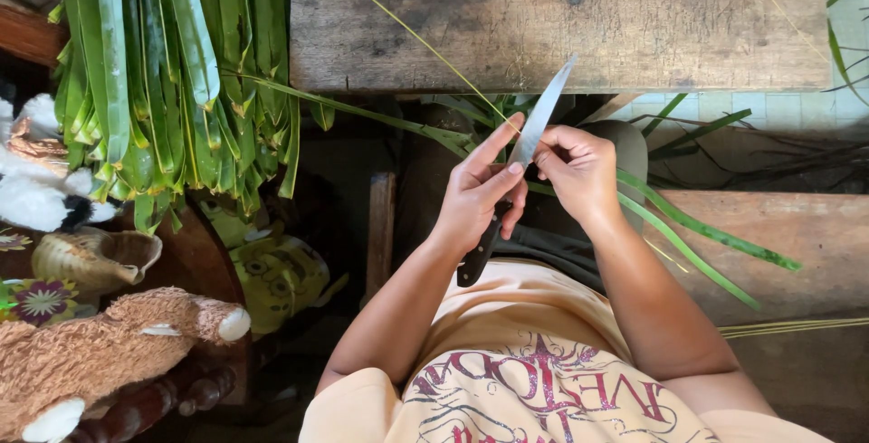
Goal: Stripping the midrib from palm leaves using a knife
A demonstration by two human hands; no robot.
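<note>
While the knife (520,167) sits at the centre of your view, its blade runs up toward one o'clock and its dark handle drops toward seven o'clock, below your left wrist. Your left hand (475,194) is closed round the handle and lower blade, index finger extended along the steel. Your right hand (579,171) is pinched shut at the blade's edge, apparently on a thin green leaf strip (701,239) that trails away toward four o'clock; the exact contact is too small to confirm.

Hazards noted: your fingertips lie on or beside the cutting edge, so a slip of either hand, or a sudden give in the strip, could draw skin across it. The raised point also aims away from you toward the wooden plank (561,18) at twelve o'clock; a jerk could drive it into the wood.

Outward, a bundle of long green leaves (172,81) hangs at ten o'clock. Stuffed toys (109,343) and a woven basket (95,257) lie at eight o'clock. Loose leaves cross the wooden bench (797,235) at three o'clock.
</note>
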